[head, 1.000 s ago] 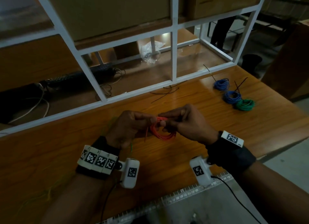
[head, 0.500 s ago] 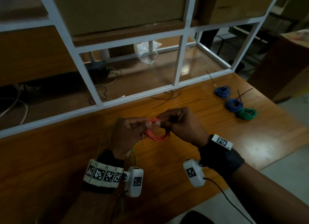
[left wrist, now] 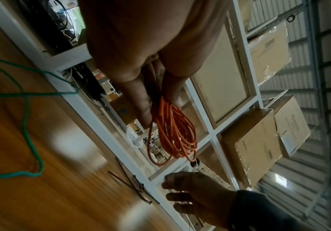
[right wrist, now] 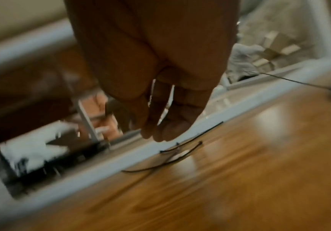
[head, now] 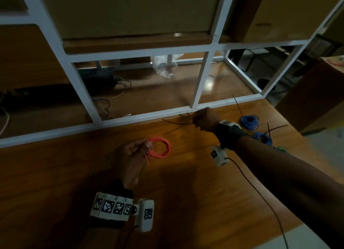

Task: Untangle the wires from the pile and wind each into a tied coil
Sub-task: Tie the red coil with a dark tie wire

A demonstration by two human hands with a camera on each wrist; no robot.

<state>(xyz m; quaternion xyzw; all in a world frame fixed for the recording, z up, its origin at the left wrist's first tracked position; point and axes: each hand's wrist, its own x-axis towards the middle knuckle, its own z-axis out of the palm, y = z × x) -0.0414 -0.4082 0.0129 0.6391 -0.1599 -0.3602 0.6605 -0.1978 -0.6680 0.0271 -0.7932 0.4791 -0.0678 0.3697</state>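
A coil of orange wire (head: 160,146) (left wrist: 175,132) hangs from my left hand (head: 147,144) (left wrist: 157,100), which pinches its strands between thumb and fingers above the wooden table (head: 186,189). My right hand (head: 197,118) (right wrist: 156,134) is stretched out to the back of the table, fingers relaxed and pointing down, just over several black cable ties (head: 176,124) (right wrist: 180,150) lying against the white frame. It holds nothing. A loose green wire (left wrist: 26,125) lies on the table to the left.
Two blue coils (head: 249,121) (head: 263,138) and a partly hidden green coil (head: 280,148) lie at the right, with black ties sticking out. A white metal frame (head: 149,114) borders the table's back edge, with boxes, cables and a plastic bag behind it.
The right hand has let go of the orange coil and reached forward and right to the black cable ties. The left hand now holds the coil alone.
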